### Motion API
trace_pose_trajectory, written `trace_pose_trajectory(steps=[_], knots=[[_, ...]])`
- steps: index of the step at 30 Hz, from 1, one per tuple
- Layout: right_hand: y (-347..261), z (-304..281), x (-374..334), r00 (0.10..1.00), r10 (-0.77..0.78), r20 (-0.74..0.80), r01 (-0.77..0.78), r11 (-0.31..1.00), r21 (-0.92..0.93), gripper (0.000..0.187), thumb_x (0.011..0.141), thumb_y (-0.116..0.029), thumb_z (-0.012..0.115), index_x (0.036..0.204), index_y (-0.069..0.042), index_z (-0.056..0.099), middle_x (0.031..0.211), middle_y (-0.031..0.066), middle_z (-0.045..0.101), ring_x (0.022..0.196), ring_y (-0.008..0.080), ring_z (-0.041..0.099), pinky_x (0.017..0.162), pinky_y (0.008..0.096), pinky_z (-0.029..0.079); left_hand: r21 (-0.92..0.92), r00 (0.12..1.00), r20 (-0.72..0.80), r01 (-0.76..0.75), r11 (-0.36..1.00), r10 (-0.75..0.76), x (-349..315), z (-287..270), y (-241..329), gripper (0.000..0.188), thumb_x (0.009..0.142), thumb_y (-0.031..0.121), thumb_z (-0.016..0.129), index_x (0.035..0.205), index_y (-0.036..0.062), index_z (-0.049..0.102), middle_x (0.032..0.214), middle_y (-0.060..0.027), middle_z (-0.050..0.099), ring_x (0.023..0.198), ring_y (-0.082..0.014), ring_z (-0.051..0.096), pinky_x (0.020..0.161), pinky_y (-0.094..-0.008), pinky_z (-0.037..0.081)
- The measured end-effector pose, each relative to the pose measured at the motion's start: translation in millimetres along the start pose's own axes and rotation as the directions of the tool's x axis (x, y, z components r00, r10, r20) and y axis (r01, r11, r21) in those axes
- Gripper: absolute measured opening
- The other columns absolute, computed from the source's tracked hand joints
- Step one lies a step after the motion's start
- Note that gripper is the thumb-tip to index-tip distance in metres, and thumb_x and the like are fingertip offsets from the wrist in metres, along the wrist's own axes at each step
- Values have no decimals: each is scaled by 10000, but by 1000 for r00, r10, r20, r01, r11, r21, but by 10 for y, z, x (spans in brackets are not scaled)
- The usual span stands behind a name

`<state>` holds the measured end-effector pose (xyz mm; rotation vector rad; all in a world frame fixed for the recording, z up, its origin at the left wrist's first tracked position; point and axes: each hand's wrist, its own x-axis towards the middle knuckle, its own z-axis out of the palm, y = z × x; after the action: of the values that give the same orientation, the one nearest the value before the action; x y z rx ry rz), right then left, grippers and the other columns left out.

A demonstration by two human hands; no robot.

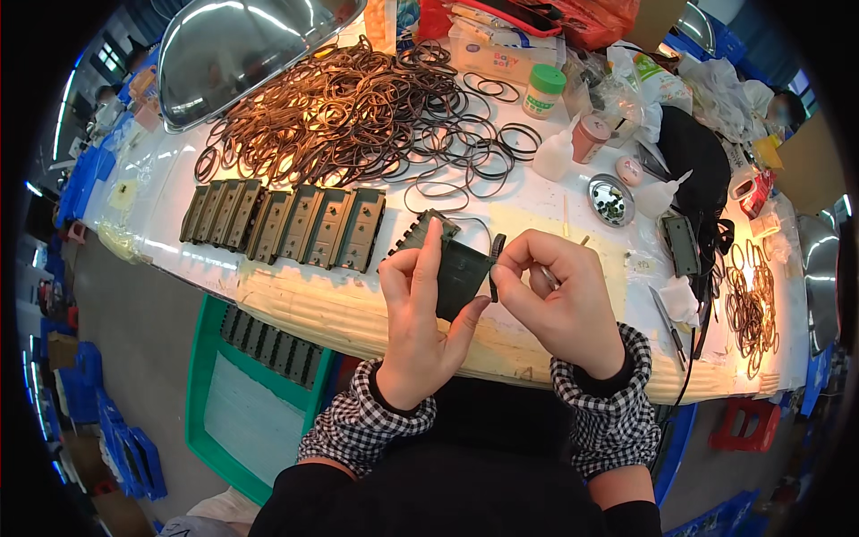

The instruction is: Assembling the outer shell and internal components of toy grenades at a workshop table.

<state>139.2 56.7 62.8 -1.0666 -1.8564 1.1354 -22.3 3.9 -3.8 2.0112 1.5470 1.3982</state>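
Note:
Near the table's front edge my left hand (417, 345) holds a dark green plastic piece (461, 276), with the fingers behind its left side and the thumb at its lower edge. My right hand (571, 300) is closed in a pinch at the piece's right edge, on a narrow black ribbed strip (495, 283). A thin dark loop arches over the top of the piece; whether it joins the strip I cannot tell. Behind my left fingertips lies a ridged green part (424, 231), partly hidden. To the left, several olive-green moulded parts (318, 225) stand side by side.
A big heap of dark rubber loops (331, 112) covers the back left, below a shiny metal lamp shade (242, 49). A green-lidded jar (544, 91), a metal dish (611, 199) and tweezers (667, 322) lie right. A green tray (199, 394) with parts sits below the table.

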Motion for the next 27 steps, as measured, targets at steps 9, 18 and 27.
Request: trace_pose_trajectory(steps=[9, 18, 27], knots=[[33, 163, -48, 993, 54, -103, -46, 996, 83, 108, 826, -69, 656, 833, 16, 592, 670, 65, 603, 528, 88, 545, 483, 235, 434, -233, 987, -108, 89, 968, -116, -61, 153, -9, 821, 814, 44, 724, 1473, -62, 246, 1122, -148, 386, 1023, -240, 402, 887, -309, 398], [68, 121, -28, 992, -85, -90, 74, 990, -117, 81, 793, -41, 642, 832, 1, 584, 715, 60, 605, 566, 104, 564, 479, 244, 424, 37, 990, -136, 33, 999, -27, -110, 184, 6, 790, 828, 38, 696, 1475, -50, 251, 1139, -150, 399, 1040, -239, 415, 893, -319, 404], [118, 210, -50, 989, 51, -137, -36, 993, 114, 93, 838, -58, 640, 837, 15, 583, 700, 30, 607, 454, 44, 495, 424, 210, 348, -138, 983, -148, 85, 987, -105, -64, 185, 22, 813, 800, 8, 716, 1471, -56, 261, 1123, -150, 388, 1004, -236, 399, 881, -309, 400]])
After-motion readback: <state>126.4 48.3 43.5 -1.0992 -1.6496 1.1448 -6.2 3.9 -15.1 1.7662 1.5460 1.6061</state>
